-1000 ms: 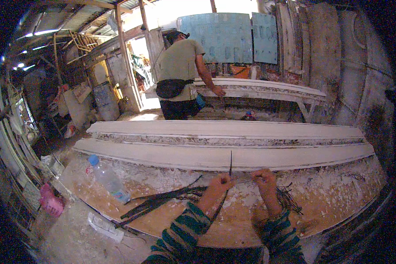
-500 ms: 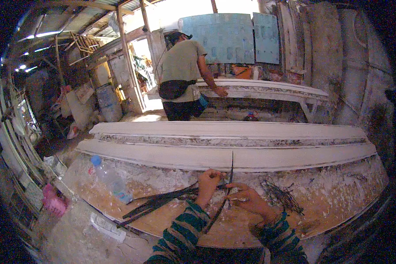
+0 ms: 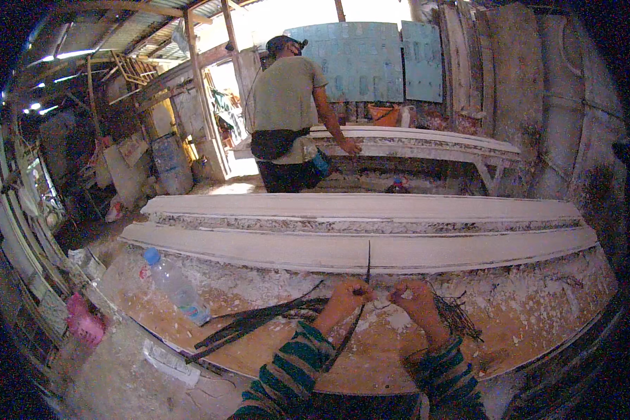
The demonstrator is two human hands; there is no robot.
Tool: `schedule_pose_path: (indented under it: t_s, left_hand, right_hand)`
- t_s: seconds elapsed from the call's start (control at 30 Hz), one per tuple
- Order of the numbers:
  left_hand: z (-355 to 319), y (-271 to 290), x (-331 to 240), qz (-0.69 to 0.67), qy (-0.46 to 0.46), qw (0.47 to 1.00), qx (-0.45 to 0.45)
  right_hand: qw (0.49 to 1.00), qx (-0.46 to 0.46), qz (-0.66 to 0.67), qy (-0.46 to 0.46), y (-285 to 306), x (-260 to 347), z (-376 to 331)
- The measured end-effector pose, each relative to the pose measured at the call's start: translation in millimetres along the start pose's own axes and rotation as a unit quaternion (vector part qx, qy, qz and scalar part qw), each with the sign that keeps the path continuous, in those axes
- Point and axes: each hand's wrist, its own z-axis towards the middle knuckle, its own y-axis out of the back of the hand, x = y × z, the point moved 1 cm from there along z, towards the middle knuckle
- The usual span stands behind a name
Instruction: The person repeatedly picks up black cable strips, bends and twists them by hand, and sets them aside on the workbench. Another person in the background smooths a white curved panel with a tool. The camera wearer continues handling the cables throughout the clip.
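A long thin black strip (image 3: 351, 336) stands out above and below my left hand (image 3: 348, 297), whose fingers are closed on it. To its right, my right hand (image 3: 411, 299) is closed in a pinch, a small gap from the left. Whatever lies between the right fingertips is too small to name. Left of my hands, a bundle of flat black strips (image 3: 248, 325) is spread on the plaster-spattered board (image 3: 371, 367). A tangle of thin dark wire-like strands (image 3: 458, 318) lies beside my right hand, partly hidden by it.
Two long white mouldings (image 3: 273, 246) run across the board beyond my hands. A clear plastic bottle (image 3: 175, 283) with a blue cap lies at the left. Farther back, a person (image 3: 285, 105) stands at another bench (image 3: 427, 147). A pink bag (image 3: 85, 320) sits far left.
My right hand has come off the black strip and moved right, its fingers now pinched. My left hand has shifted slightly right and down along the strip. The person's head has risen.
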Motion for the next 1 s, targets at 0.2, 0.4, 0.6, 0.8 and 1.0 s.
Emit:
schedule_pose_path:
  t_s: [0.2, 0.4, 0.6, 0.8, 1.0]
  left_hand:
    - [-12, -13, -11, -0.182, 0.023, 0.958, 0.219]
    - [-19, -23, -28, -0.239, -0.014, 0.940, 0.244]
    - [-17, -23, -24, -0.235, 0.021, 0.938, 0.253]
    - [-8, -6, -17, -0.239, 0.065, 0.968, 0.043]
    - [-6, 27, -28, -0.183, 0.082, 0.968, -0.148]
  right_hand:
    - [0.987, -0.127, -0.066, 0.069, 10, -42, 9]
    - [0.990, -0.135, -0.034, 0.009, 1, -59, 13]
    - [0.955, -0.153, -0.248, 0.060, 1, -45, 14]
    - [0.947, -0.182, -0.253, 0.079, 9, -36, 11]
    - [0.997, 0.026, -0.075, 0.014, 3, -8, 4]
